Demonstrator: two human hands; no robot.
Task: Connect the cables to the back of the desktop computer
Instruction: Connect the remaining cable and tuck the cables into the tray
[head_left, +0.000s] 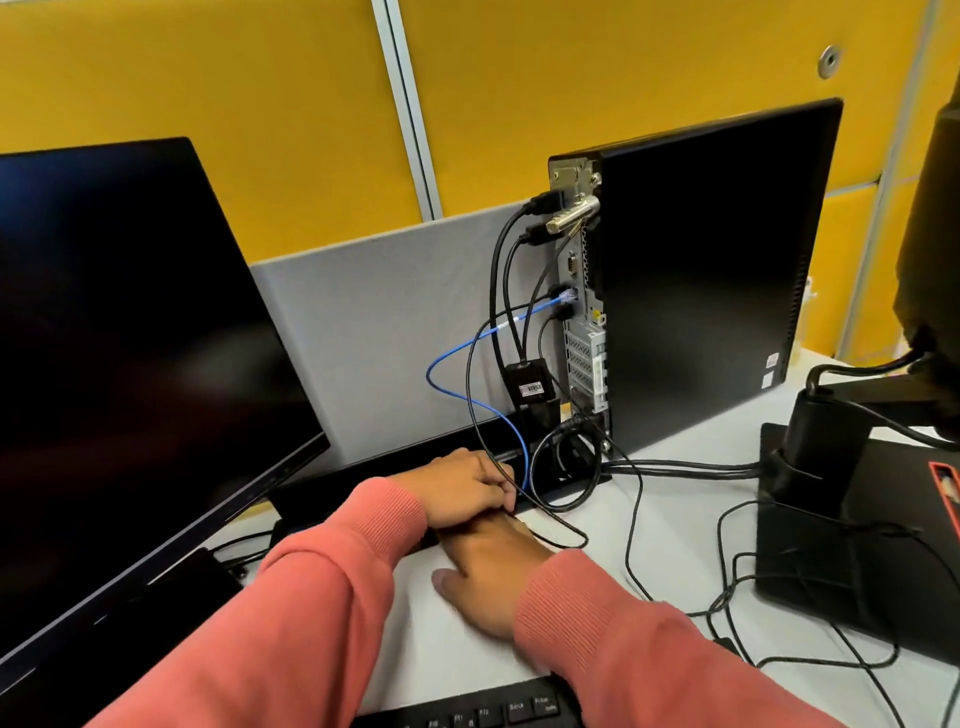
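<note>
1. The desktop computer (696, 280) stands upright on the white desk (675, 530), right of centre, with its back panel turned to the left.
2. Several black cables (501, 291) and a blue cable (441, 384) are plugged into that back panel; they hang down and loop toward a slot at the rear of the desk.
3. A small black adapter box (527, 382) with a barcode label hangs among the cables, just beside the lower part of the panel.
4. The left hand (465, 486) lies at the slot, fingers curled around the thin black cables and touching the blue one.
5. The right hand (488, 571) rests on the desk just in front of the left hand and partly under it; its fingertips are hidden, so its grip cannot be told.
6. Both arms wear salmon-pink sleeves (322, 597).
7. A dark monitor (119, 374) fills the left side.
8. A black monitor stand (815, 493) sits to the right, with thin cables trailing around it.
9. A black keyboard (467, 712) shows at the bottom edge.
</note>
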